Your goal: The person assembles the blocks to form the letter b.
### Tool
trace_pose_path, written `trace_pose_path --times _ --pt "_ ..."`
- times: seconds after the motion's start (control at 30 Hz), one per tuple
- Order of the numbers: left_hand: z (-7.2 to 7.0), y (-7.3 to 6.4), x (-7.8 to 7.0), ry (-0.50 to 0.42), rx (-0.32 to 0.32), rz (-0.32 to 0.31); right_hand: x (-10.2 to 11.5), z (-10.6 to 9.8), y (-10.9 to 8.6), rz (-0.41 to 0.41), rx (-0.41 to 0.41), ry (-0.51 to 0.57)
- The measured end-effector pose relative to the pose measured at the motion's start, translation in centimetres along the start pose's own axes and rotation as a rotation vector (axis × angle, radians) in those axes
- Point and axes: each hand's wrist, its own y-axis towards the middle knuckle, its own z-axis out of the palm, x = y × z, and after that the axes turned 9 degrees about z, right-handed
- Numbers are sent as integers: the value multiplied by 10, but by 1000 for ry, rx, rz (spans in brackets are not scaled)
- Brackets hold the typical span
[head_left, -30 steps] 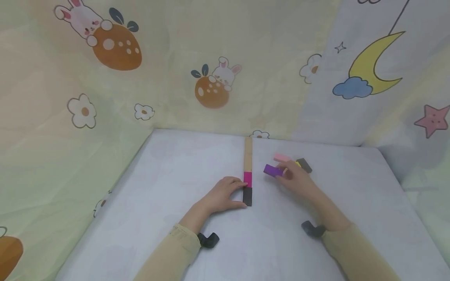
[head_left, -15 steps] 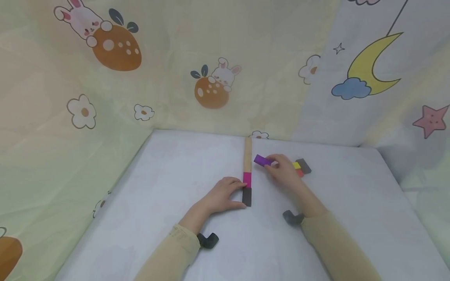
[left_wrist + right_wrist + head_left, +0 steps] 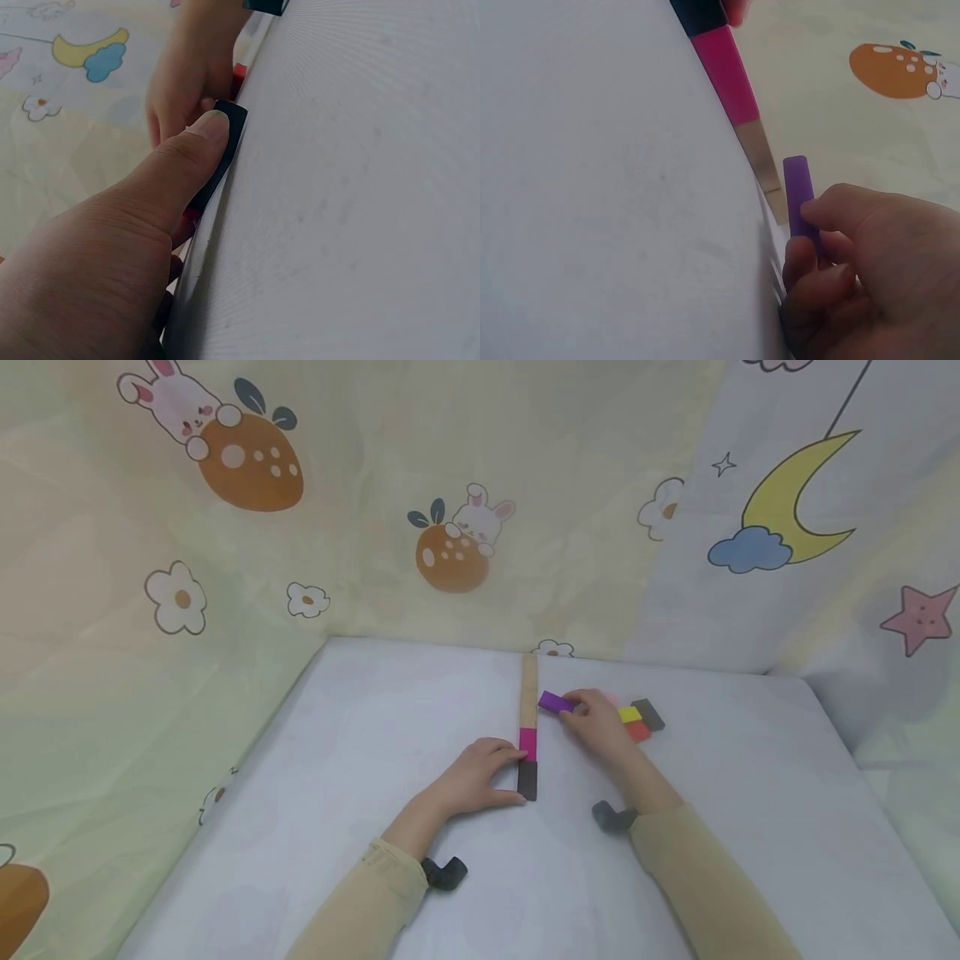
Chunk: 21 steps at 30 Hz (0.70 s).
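Note:
A line of blocks runs away from me on the white table: a black block (image 3: 527,781) nearest, then a magenta block (image 3: 528,744), then wood-coloured blocks (image 3: 529,692). My left hand (image 3: 475,779) holds the near end of this line from the left side. Its thumb presses the end face of the black block (image 3: 219,154), and a fingertip touches the magenta one. Between thumb and fingers my right hand (image 3: 600,724) pinches a purple block (image 3: 557,702), tilted, just right of the wooden part. In the right wrist view the purple block (image 3: 799,191) points up from the fingers.
Right of my right hand lie a yellow block (image 3: 630,715), a red block (image 3: 639,731) and a dark block (image 3: 649,714), close together. A pink block (image 3: 612,699) is partly hidden behind that hand. A printed cloth (image 3: 360,527) hangs behind the table (image 3: 420,685).
My right hand has carried the purple block left and away from me, from the loose blocks towards the line, slowing in the last half second. The left hand has stayed in place.

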Motion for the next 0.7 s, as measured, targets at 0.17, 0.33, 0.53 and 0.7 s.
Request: trace_pose_path --times 0.17,0.33,0.53,0.7 --pt "0 0 1 8 1 5 0 1 4 -23 -18 -30" --pt "1 0 1 1 0 -3 0 2 5 -23 -10 -45" --pt "1 0 2 0 -5 2 1 3 8 -8 -1 -60" --pt "1 0 2 8 -1 0 1 4 8 -4 3 -78"
